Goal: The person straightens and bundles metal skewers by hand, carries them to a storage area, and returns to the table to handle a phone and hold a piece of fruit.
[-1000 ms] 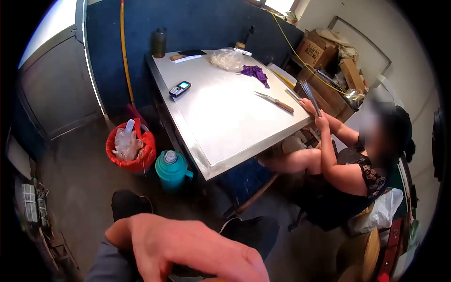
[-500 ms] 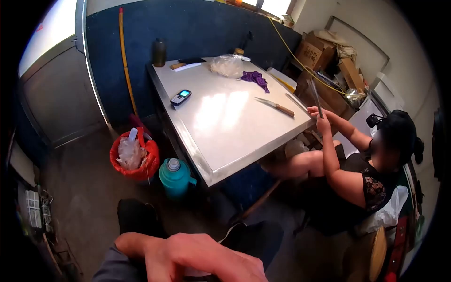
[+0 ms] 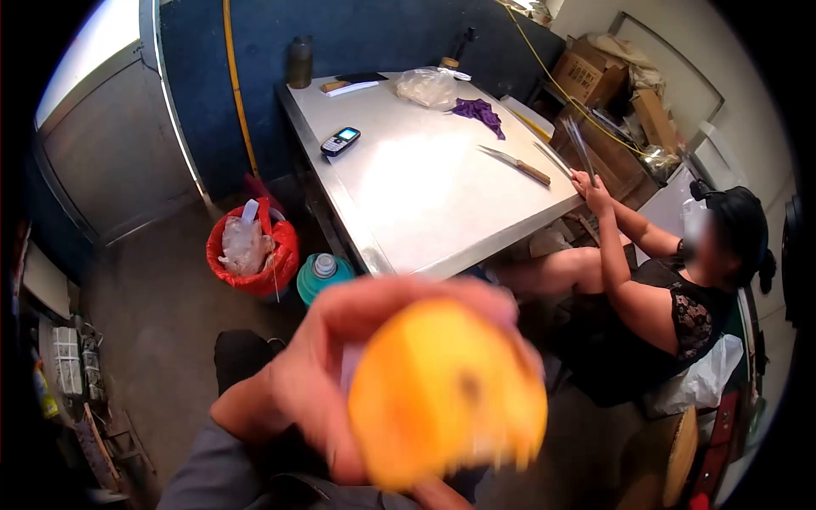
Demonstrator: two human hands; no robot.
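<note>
My left hand [image 3: 319,374] is raised close to the camera, its fingers curled round the top and side of a round orange-yellow thing [image 3: 425,399]. This thing has a dark spot and a ragged-looking lower edge; blur keeps me from telling its kind. Below it shows a bit of skin, perhaps my right hand [image 3: 442,495], its fingers hidden. Beyond my hands stands a pale table [image 3: 399,242] with a metal edge. On it lie a mobile phone [image 3: 341,142], a wooden-handled knife [image 3: 518,166], a purple cloth [image 3: 480,115] and a plastic bag [image 3: 427,87].
A red-lined bin [image 3: 285,270] and a teal thermos flask [image 3: 325,276] stand on the floor left of the table. At right sits another person [image 3: 654,297], holding thin metal-looking pieces [image 3: 582,149]. Cardboard boxes [image 3: 586,75] are piled at the back right.
My left hand has risen from my lap towards the camera, and the orange-yellow thing now shows in it. The view has shifted slightly. The other person still holds the thin pieces.
</note>
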